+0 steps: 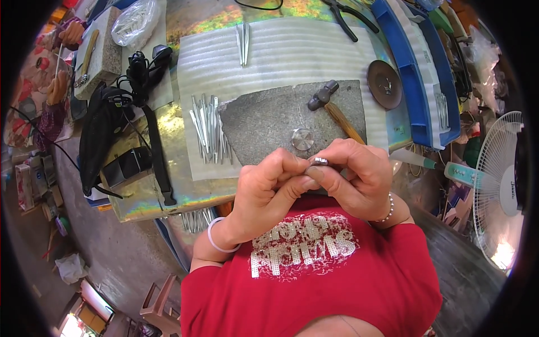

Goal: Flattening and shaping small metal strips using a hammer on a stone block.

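Note:
My left hand (266, 188) and my right hand (359, 177) meet in front of my chest, above the near edge of the stone slab (261, 121). Between their fingertips is a small shiny ribbed metal piece (320, 161). Both hands are closed in a pinch on it, and its far part is hidden by the fingers. Just beyond the fingers a round faceted metal disc (302, 139) lies on the slab. A hammer (337, 112) with a wooden handle rests on the slab's right part, its handle end behind my right hand.
Several slender metal strips (208, 129) lie left of the slab on white foam sheet (208, 62); more (242, 44) lie farther back. Pliers (351, 19), a brown round dish (384, 84) and blue trays (412, 106) are right. A black bag (101, 135) is left, near another person's hand (56, 90). A fan (497, 185) stands right.

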Motion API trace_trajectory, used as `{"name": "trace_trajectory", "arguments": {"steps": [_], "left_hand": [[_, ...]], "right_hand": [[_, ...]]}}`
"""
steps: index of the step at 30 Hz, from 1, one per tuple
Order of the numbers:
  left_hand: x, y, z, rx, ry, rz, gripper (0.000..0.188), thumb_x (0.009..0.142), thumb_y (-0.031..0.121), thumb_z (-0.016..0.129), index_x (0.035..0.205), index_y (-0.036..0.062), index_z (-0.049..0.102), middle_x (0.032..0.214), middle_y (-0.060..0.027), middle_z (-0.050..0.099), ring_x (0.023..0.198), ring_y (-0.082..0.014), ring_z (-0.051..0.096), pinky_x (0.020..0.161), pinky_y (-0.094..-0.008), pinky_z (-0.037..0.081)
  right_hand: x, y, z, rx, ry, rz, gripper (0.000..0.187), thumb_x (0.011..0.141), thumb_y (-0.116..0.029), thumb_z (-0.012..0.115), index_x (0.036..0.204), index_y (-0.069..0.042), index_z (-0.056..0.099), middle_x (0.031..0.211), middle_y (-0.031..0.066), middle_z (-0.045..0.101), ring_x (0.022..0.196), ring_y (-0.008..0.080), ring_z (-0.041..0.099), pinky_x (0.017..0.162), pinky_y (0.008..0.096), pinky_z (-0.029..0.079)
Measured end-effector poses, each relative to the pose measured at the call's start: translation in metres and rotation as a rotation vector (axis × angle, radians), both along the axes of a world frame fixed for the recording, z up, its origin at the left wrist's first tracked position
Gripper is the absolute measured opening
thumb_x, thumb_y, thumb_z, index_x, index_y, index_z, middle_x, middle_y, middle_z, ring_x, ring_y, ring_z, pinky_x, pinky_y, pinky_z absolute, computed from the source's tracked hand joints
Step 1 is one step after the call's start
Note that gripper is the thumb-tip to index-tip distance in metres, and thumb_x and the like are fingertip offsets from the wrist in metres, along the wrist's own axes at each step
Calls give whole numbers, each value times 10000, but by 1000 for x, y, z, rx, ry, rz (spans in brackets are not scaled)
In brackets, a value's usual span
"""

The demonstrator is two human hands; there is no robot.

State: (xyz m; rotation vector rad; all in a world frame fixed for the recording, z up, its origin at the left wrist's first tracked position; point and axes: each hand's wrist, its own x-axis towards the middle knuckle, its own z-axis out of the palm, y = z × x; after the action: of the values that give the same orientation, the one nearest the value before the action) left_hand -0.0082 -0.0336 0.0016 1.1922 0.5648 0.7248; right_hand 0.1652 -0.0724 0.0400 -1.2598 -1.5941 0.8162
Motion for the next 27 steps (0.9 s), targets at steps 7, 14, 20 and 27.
{"name": "trace_trajectory", "arguments": {"steps": [7,14,20,27], "left_hand": [[3,0,0,-124,-112,-39,83,887,-7,573,941,-34,515,844,-116,682,817,-102,643,688,-213,518],[4,-1,-1,-23,-54,-31,86,886,-1,577,943,-27,517,823,-100,686,802,-91,645,671,-210,515],[4,-4,1,7,-21,-19,83,889,4,576,926,-21,507,804,-94,686,777,-80,638,649,-208,508],[2,1,-6,-350,-79,-114,109,905,30,555,880,-3,454,828,-127,631,766,-162,644,662,-257,540]], "right_hand": [[0,1,-2,-18,43,-12,111,811,-11,665,888,18,590,693,65,621,526,61,540,449,183,382],[-1,0,5,-43,10,-75,101,782,-35,699,828,6,618,638,88,619,534,155,630,467,245,469],[-4,-3,1,-25,12,-94,101,790,-36,691,826,9,608,622,83,614,526,133,622,463,235,465],[-7,5,-8,-575,512,-92,124,876,-57,600,789,5,536,609,21,582,486,46,548,407,162,395]]}}
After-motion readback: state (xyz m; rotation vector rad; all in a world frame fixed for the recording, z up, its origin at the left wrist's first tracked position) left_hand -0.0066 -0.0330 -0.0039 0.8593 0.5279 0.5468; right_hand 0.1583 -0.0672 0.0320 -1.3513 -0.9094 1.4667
